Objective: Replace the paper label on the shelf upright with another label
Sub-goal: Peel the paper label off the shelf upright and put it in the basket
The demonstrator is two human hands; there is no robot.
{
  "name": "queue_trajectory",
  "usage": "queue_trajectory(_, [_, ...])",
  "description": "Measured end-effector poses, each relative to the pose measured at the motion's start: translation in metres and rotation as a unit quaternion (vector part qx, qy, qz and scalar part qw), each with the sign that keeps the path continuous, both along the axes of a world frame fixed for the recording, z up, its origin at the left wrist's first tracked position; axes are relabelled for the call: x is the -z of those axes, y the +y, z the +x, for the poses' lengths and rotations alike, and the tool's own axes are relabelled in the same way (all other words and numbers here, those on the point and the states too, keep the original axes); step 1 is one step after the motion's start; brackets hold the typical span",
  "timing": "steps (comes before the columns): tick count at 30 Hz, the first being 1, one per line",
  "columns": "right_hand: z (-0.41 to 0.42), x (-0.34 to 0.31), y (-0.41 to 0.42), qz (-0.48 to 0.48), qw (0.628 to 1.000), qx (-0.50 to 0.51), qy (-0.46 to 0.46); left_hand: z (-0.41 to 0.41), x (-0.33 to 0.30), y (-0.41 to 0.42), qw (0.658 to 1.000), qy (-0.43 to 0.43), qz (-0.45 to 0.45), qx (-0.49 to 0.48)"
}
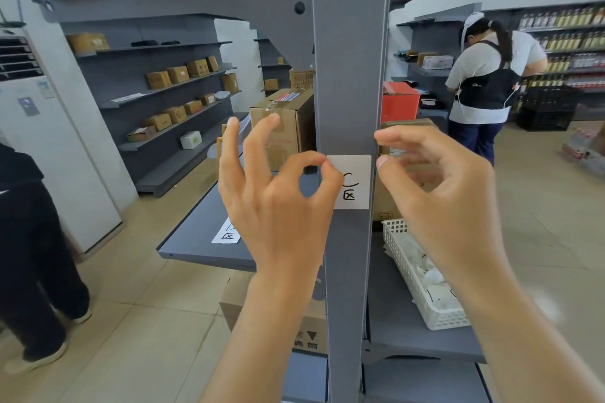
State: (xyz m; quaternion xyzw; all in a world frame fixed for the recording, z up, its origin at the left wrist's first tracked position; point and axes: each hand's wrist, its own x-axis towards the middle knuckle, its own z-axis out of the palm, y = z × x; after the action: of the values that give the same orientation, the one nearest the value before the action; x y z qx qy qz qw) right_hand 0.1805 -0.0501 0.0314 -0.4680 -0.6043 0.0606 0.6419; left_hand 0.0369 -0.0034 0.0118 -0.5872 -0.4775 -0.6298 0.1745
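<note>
- Pinched between thumb and forefinger of the left hand (278,203) is the upper left corner of the paper label (355,181), which lies flat on the front face of the grey shelf upright (348,75).
- Right of that pinch, the label's top edge runs level across the upright and its right edge sits almost flush with the upright's right edge; bare grey metal shows above and below it.
- Its longer side looks vertical, in line with the upright, and the black marks on it read upright: a curved stroke over a small boxed sign.
- Left hand's other three fingers fan up and away from the pinch, palm turned toward the upright, forearm rising from below.
- Across the label from the pinch, the right hand (438,186) is loosely curled, fingers apart, holding nothing; one fingertip (381,161) sits just beside the label's upper right corner, and whether it touches is unclear.
- Below and left of the pinch, a second label (226,234) lies flat on the grey shelf board (196,232), near its front edge.
- Below and right, a white basket (414,275) holding white paper pieces rests on the other shelf.
- Behind the pinch stand cardboard boxes (281,123); open tiled floor (137,301) spreads to the left of the shelf.
</note>
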Motion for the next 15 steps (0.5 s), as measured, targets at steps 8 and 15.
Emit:
queue_trajectory(8, [0.003, -0.002, 0.0, 0.003, 1.0, -0.015, 0.008, 0.005, -0.006, 0.001, 0.995, 0.069, 0.022, -0.074])
queue_trajectory(15, [0.007, -0.003, 0.001, 0.002, 0.999, -0.039, 0.023, 0.014, 0.002, 0.007, 0.995, 0.063, 0.019, -0.081])
